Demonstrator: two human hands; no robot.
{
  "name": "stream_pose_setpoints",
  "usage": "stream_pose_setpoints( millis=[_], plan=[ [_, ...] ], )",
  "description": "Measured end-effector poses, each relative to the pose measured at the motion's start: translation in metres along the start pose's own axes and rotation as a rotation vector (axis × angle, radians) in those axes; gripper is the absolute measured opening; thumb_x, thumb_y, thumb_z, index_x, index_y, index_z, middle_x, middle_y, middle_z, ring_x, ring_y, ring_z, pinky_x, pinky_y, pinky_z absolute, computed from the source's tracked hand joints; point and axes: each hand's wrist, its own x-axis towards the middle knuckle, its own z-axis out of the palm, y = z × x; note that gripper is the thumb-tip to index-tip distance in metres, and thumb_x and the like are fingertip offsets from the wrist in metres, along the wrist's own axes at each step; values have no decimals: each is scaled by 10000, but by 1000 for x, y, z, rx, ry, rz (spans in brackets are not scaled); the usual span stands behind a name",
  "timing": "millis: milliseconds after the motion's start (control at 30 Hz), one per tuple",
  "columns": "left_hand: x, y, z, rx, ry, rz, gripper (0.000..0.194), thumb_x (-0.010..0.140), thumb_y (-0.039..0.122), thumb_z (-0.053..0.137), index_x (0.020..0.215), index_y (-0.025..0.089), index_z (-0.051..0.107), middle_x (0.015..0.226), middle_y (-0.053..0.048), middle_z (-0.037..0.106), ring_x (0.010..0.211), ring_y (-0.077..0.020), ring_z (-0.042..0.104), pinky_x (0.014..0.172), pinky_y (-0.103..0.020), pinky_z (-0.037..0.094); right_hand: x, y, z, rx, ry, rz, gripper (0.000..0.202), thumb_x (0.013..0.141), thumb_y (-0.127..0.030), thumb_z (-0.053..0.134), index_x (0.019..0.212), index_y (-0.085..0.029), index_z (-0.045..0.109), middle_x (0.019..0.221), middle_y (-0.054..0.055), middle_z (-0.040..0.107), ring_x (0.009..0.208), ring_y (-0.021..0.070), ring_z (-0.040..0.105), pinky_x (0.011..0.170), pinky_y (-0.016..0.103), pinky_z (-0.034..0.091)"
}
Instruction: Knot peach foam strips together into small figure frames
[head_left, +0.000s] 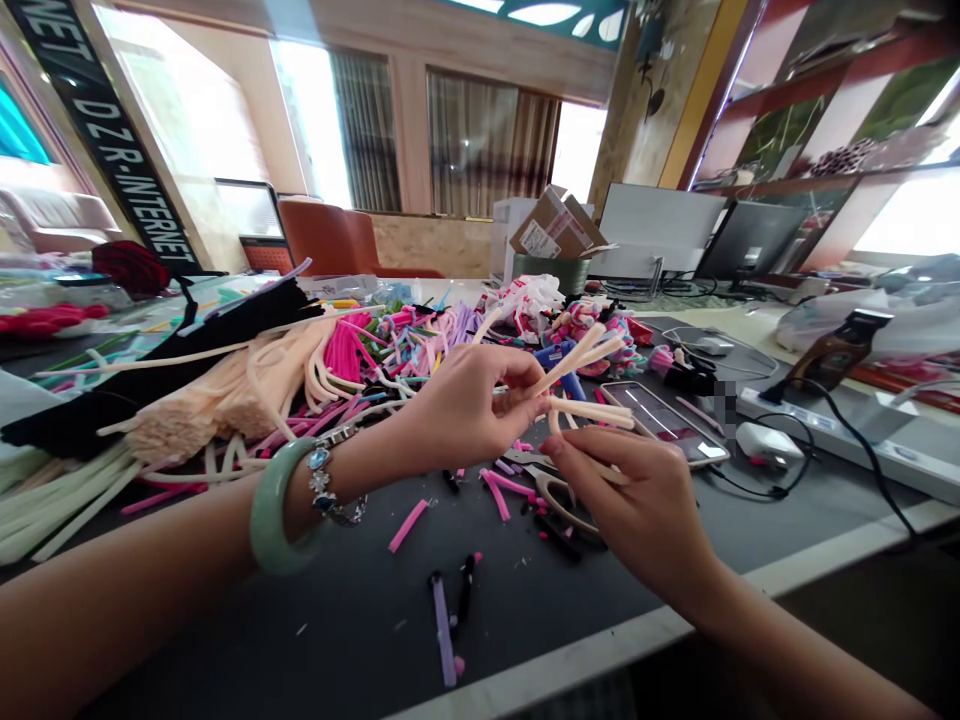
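Observation:
My left hand (pixel 480 400), with a green bangle and a bracelet at its wrist, pinches a small bunch of cream pipe cleaners (pixel 574 362) whose ends fan out to the upper right. Close beside it, my right hand (pixel 637 490) has thumb and fingers closed on the lower part of a bent cream strand of that bunch. Scissors (pixel 559 497) with pale handles lie on the table, partly behind my right hand. Short cut bits, such as a pink piece (pixel 409 526) and a purple piece (pixel 442 630), are scattered below the hands.
Thick bundles of cream pipe cleaners (pixel 225 400) and a black bundle (pixel 150 360) lie at left. Behind my hands is a colourful heap with a blue glue gun (pixel 562 370). A phone (pixel 664 425), a power strip (pixel 847 430) and cables lie at right; a cardboard box (pixel 559 225) stands behind.

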Motion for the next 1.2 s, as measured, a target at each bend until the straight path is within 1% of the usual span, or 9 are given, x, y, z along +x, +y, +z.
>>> stream_pose_setpoints(
  millis=[167,333,400,500,600,700,900,1067,1200],
  plan=[
    [-1,-2,2,187,-1,124,98,781,175,545,693,137,566,621,26,554,598,-93,476,633,-260,350,0,-8,-11,-147,-9,-90,258,859,-252,522,664,-148,655,568,2,570,520,87,453,517,225,324],
    [-5,0,2,272,-70,195,104,794,160,514,709,145,571,693,22,583,659,-113,512,709,-294,349,-1,-9,-26,-353,-100,-206,301,853,-229,495,566,-168,564,529,-12,545,468,76,420,513,236,312],
    [-6,2,1,280,-100,214,91,779,139,516,725,145,590,712,22,597,676,-113,529,715,-291,347,-1,-8,-31,-447,-147,-278,296,849,-223,483,569,-176,564,528,-8,561,468,88,450,517,244,322],
    [-7,4,1,254,-140,232,107,754,111,516,760,144,618,739,16,616,707,-118,550,703,-280,348,0,-5,-37,-541,-174,-415,211,851,-222,493,702,-193,639,623,7,645,520,119,548,561,264,369],
    [-7,5,1,236,-163,244,112,746,111,520,769,144,625,738,15,615,711,-122,549,755,-304,347,2,-3,-41,-554,-123,-536,119,834,-210,554,894,-203,656,858,16,711,682,148,635,636,274,413],
    [-7,4,1,202,-182,251,109,774,137,512,766,145,620,731,8,610,710,-125,539,760,-309,344,6,-2,-45,-503,-87,-586,121,817,-195,598,929,-208,641,924,9,706,812,156,642,697,267,434],
    [-6,3,0,62,-240,256,107,803,183,526,728,140,590,680,-4,575,697,-121,510,635,-251,361,17,0,-50,-290,-136,-438,101,827,-227,593,868,-222,685,848,38,686,749,151,615,661,266,444],
    [-5,2,0,-92,-261,231,121,829,225,545,799,143,629,740,-34,624,727,-132,541,717,-271,411,23,7,-49,-140,-110,-255,126,822,-204,578,804,-213,702,748,16,667,654,125,594,598,242,429],
    [-3,1,0,-229,-241,221,99,819,218,572,797,140,629,767,-44,631,751,-135,555,748,-276,438,25,13,-46,-49,-126,-90,143,803,-271,607,786,-190,724,688,19,659,602,129,565,531,241,396]
  ],
)
